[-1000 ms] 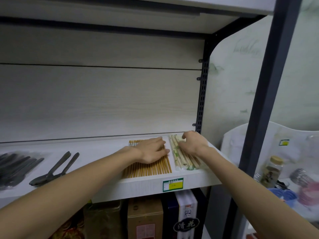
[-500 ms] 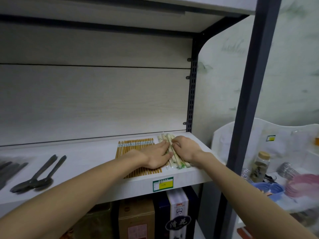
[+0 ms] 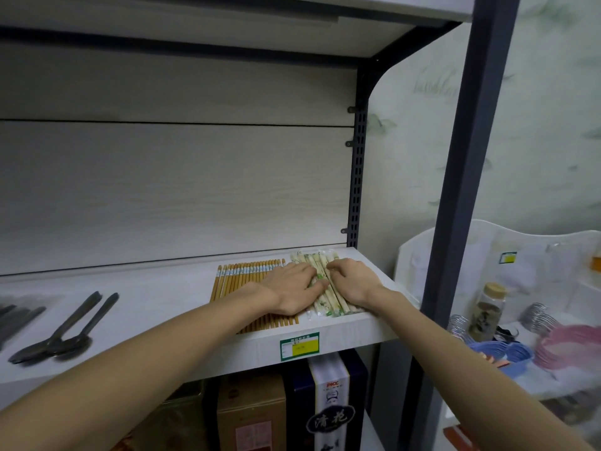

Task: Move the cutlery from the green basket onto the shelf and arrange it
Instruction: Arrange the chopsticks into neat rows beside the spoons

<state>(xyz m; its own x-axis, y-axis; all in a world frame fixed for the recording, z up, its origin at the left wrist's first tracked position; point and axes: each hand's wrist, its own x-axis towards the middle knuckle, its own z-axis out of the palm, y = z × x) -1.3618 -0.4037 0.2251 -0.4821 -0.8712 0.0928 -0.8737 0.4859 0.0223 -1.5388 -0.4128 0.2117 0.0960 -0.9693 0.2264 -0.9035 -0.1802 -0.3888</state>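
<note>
On the white shelf (image 3: 156, 294), a row of brown chopsticks (image 3: 240, 275) lies side by side, with pale wrapped chopsticks (image 3: 312, 260) to their right. My left hand (image 3: 289, 288) lies flat across the brown row, its fingertips touching the wrapped ones. My right hand (image 3: 353, 281) rests on the wrapped chopsticks with fingers bent, fingertips pressing them near the left hand. Two dark spoons (image 3: 65, 333) lie at the shelf's left. The green basket is out of view.
More dark cutlery (image 3: 16, 320) lies at the far left edge. A dark upright post (image 3: 455, 222) stands right of the shelf. Beyond it a white rack (image 3: 527, 255) holds a jar, metal coils and coloured plastic items. Boxes (image 3: 250, 415) stand on the shelf below.
Both hands have slid closer together over the wrapped chopsticks; the left hand's fingertips moved right off the brown row onto them. The camera has shifted to the right.
</note>
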